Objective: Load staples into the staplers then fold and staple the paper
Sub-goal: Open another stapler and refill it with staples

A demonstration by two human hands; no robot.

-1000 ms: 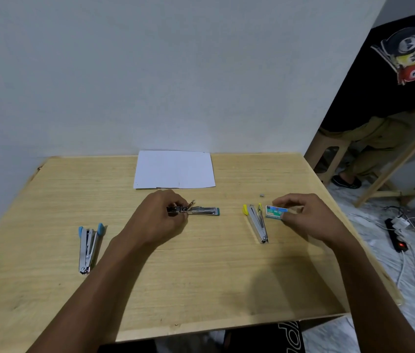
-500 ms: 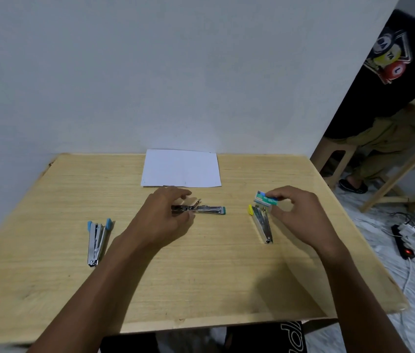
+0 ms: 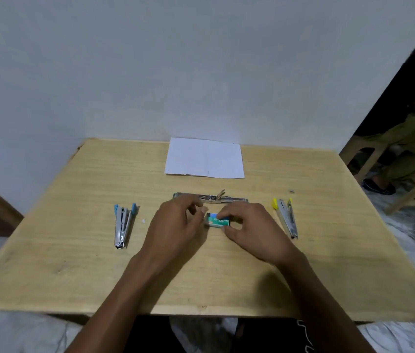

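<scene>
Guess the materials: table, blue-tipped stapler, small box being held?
The table: wood or wood-look laminate, matte; pale grain lines show. The blue-tipped stapler: bare shiny metal body, bright glints; tips probably plastic. The box, pinched in the right hand: probably printed cardboard, teal with flat faces.

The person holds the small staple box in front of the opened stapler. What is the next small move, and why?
Probably the left hand should slide the staple box open and draw out a strip. The right hand pinches the box, the left hand is right at its left end, and the opened stapler lies spread flat on the table just behind both hands.
</scene>
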